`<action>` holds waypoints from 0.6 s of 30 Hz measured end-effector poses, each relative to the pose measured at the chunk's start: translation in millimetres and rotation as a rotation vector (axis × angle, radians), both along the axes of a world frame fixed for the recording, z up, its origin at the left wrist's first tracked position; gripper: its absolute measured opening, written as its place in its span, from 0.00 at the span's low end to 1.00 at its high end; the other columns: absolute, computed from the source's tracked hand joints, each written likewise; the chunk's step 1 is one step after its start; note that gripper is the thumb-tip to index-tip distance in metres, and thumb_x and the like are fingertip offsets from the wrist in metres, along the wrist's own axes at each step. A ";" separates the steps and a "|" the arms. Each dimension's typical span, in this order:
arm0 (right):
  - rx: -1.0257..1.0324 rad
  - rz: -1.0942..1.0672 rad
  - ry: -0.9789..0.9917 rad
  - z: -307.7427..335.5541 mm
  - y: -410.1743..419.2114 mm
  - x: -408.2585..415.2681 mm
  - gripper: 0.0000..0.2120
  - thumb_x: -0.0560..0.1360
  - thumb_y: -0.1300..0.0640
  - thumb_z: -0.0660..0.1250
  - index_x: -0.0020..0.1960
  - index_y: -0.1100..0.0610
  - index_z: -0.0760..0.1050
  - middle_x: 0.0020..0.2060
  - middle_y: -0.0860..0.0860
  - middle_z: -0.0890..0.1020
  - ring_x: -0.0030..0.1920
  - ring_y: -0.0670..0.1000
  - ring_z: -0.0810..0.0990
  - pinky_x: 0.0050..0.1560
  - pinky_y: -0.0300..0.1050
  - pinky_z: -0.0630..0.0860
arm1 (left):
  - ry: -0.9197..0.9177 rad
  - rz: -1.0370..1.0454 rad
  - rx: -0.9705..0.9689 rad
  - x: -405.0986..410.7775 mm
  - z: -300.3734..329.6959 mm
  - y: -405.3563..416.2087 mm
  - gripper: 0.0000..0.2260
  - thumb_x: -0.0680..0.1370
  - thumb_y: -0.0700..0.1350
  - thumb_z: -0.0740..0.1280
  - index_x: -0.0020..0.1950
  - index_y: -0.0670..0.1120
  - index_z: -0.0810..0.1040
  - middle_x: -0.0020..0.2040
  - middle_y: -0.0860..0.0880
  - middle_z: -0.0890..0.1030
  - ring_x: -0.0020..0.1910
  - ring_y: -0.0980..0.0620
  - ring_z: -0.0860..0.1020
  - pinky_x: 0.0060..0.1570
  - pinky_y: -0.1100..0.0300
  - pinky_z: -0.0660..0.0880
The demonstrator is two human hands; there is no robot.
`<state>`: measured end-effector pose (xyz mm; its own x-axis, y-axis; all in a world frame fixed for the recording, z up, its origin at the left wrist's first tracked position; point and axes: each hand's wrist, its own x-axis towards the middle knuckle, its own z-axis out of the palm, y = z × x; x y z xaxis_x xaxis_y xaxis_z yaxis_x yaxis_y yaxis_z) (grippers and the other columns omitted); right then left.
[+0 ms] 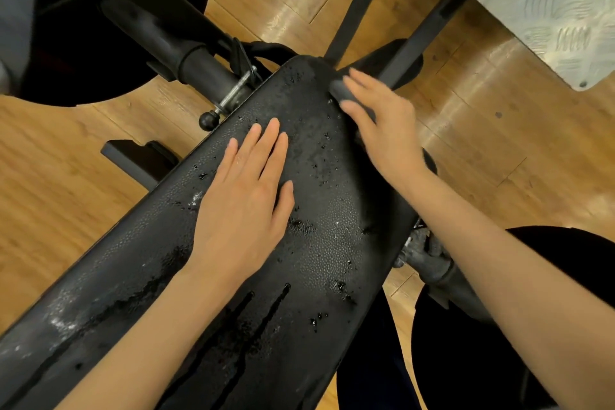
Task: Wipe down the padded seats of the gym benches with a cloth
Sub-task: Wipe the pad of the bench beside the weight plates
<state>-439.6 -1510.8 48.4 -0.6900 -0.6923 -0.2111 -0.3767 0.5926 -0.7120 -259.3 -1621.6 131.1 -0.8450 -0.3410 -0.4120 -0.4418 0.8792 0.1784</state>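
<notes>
A long black padded bench seat (319, 253) runs from the lower left to the upper middle. Its pebbled surface is wet, with droplets and dark streaks. My left hand (246, 200) rests flat on the middle of the pad, fingers straight. My right hand (382, 123) lies over a dark grey cloth (342, 91) near the pad's far right edge, fingers extended on top of it. Most of the cloth is hidden under that hand.
Black frame tubes (186, 53) and a ball-tipped adjustment pin (208, 120) sit left of the pad. The floor (499, 150) is wood plank. A grey tread-plate platform (549, 10) is at the top right. Dark metal parts (429, 260) lie under the pad's right side.
</notes>
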 end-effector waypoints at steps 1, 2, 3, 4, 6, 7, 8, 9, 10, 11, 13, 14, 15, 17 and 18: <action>0.014 -0.028 -0.006 4.4 23.6 6.7 0.18 0.81 0.54 0.64 0.70 0.57 0.74 0.70 0.50 0.74 0.70 0.48 0.71 0.72 0.38 0.64 | 0.000 -0.002 0.000 0.3 -0.3 0.3 0.27 0.84 0.52 0.50 0.81 0.43 0.57 0.82 0.46 0.55 0.81 0.49 0.52 0.79 0.53 0.45; 0.032 -0.060 -0.007 8.8 40.8 14.4 0.18 0.81 0.55 0.64 0.69 0.57 0.74 0.70 0.50 0.74 0.70 0.47 0.71 0.72 0.35 0.63 | 0.002 -0.002 -0.002 0.9 -0.6 0.5 0.27 0.84 0.52 0.50 0.81 0.43 0.57 0.82 0.46 0.56 0.81 0.49 0.52 0.79 0.53 0.45; 0.044 -0.091 -0.002 7.5 46.6 19.2 0.17 0.81 0.55 0.64 0.69 0.57 0.75 0.69 0.50 0.74 0.70 0.47 0.71 0.72 0.35 0.63 | 0.007 -0.001 -0.006 1.5 -0.9 0.6 0.27 0.83 0.52 0.49 0.81 0.43 0.57 0.82 0.46 0.56 0.81 0.49 0.52 0.79 0.53 0.45; 0.043 -0.120 0.013 4.9 40.3 18.8 0.17 0.81 0.55 0.64 0.68 0.57 0.75 0.69 0.50 0.75 0.70 0.47 0.72 0.72 0.38 0.64 | 0.013 -0.002 -0.008 1.5 -1.3 0.4 0.27 0.83 0.52 0.49 0.81 0.42 0.57 0.81 0.46 0.56 0.81 0.48 0.52 0.79 0.52 0.46; 0.022 -0.136 0.052 -2.0 3.2 10.8 0.16 0.82 0.54 0.63 0.68 0.56 0.76 0.68 0.50 0.76 0.69 0.48 0.72 0.71 0.44 0.66 | 0.014 -0.011 -0.006 1.3 -1.6 0.1 0.27 0.83 0.52 0.49 0.81 0.42 0.58 0.81 0.46 0.56 0.81 0.48 0.53 0.79 0.52 0.47; 0.009 -0.113 0.067 -5.9 -21.8 5.9 0.16 0.82 0.53 0.62 0.67 0.56 0.77 0.68 0.50 0.76 0.69 0.49 0.72 0.71 0.45 0.67 | 0.011 -0.009 -0.008 1.4 -1.4 -0.1 0.27 0.84 0.52 0.49 0.81 0.42 0.58 0.81 0.46 0.56 0.81 0.48 0.53 0.79 0.51 0.47; 0.005 -0.082 0.071 -8.6 -46.6 0.8 0.16 0.82 0.53 0.61 0.67 0.57 0.77 0.68 0.50 0.76 0.69 0.50 0.72 0.70 0.46 0.68 | 0.009 -0.007 -0.011 1.3 -1.3 -0.1 0.27 0.84 0.52 0.49 0.81 0.42 0.58 0.82 0.46 0.56 0.81 0.48 0.52 0.79 0.51 0.47; 0.008 -0.050 0.067 -9.4 -67.2 -4.1 0.17 0.82 0.53 0.61 0.67 0.57 0.77 0.68 0.51 0.76 0.69 0.51 0.72 0.68 0.48 0.69 | 0.008 -0.007 -0.011 0.9 -1.1 0.1 0.27 0.84 0.52 0.50 0.81 0.43 0.57 0.82 0.46 0.56 0.81 0.48 0.52 0.79 0.51 0.47; 0.012 -0.020 0.060 -8.9 -79.0 -7.6 0.17 0.82 0.52 0.61 0.68 0.57 0.76 0.69 0.51 0.75 0.70 0.52 0.72 0.68 0.49 0.69 | 0.005 -0.009 -0.009 0.6 -0.9 0.5 0.27 0.84 0.52 0.50 0.81 0.43 0.57 0.82 0.46 0.55 0.81 0.49 0.52 0.79 0.51 0.47; 0.003 0.015 0.051 -8.7 -79.4 -8.8 0.18 0.82 0.52 0.61 0.69 0.57 0.75 0.69 0.51 0.74 0.70 0.51 0.72 0.69 0.49 0.69 | 0.002 -0.009 -0.007 0.6 -0.8 0.3 0.27 0.84 0.52 0.50 0.81 0.43 0.57 0.82 0.46 0.55 0.81 0.49 0.51 0.79 0.52 0.46; -0.046 0.068 0.028 -4.0 -49.1 -5.1 0.19 0.81 0.53 0.62 0.70 0.57 0.74 0.70 0.51 0.74 0.70 0.50 0.71 0.71 0.47 0.67 | 0.006 -0.006 -0.007 1.1 -1.0 -0.1 0.27 0.84 0.52 0.50 0.81 0.43 0.57 0.82 0.46 0.55 0.81 0.49 0.51 0.79 0.52 0.45; -0.052 0.055 0.021 -0.5 -23.9 0.0 0.18 0.81 0.53 0.63 0.70 0.57 0.74 0.70 0.51 0.74 0.71 0.49 0.71 0.72 0.45 0.66 | 0.010 -0.004 -0.007 1.2 -1.3 -0.3 0.27 0.83 0.52 0.50 0.81 0.43 0.57 0.82 0.46 0.55 0.81 0.49 0.51 0.79 0.53 0.45; -0.039 0.025 0.015 3.5 2.3 7.2 0.18 0.81 0.54 0.64 0.70 0.57 0.74 0.70 0.50 0.73 0.71 0.48 0.71 0.73 0.44 0.65 | 0.013 -0.002 -0.005 1.1 -1.6 -0.3 0.27 0.83 0.52 0.50 0.81 0.43 0.57 0.82 0.46 0.56 0.81 0.49 0.52 0.79 0.53 0.45; 0.005 -0.043 0.008 9.6 37.7 22.7 0.17 0.81 0.56 0.65 0.69 0.57 0.75 0.70 0.50 0.74 0.71 0.48 0.70 0.73 0.44 0.64 | 0.018 0.004 -0.006 1.5 -2.2 0.2 0.27 0.83 0.52 0.51 0.81 0.42 0.58 0.82 0.46 0.56 0.81 0.49 0.52 0.79 0.53 0.45; 0.016 -0.074 0.022 8.6 36.6 25.5 0.17 0.81 0.56 0.65 0.69 0.57 0.75 0.70 0.50 0.74 0.71 0.49 0.70 0.73 0.45 0.64 | 0.021 0.007 -0.009 1.6 -2.4 0.3 0.27 0.83 0.52 0.51 0.81 0.42 0.58 0.82 0.46 0.56 0.81 0.49 0.52 0.79 0.53 0.46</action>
<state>-414.1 -1474.2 57.0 -0.7440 -0.6356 -0.2059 -0.3467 0.6307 -0.6942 -257.7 -1621.3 128.6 -0.8512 -0.3503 -0.3909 -0.4439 0.8779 0.1798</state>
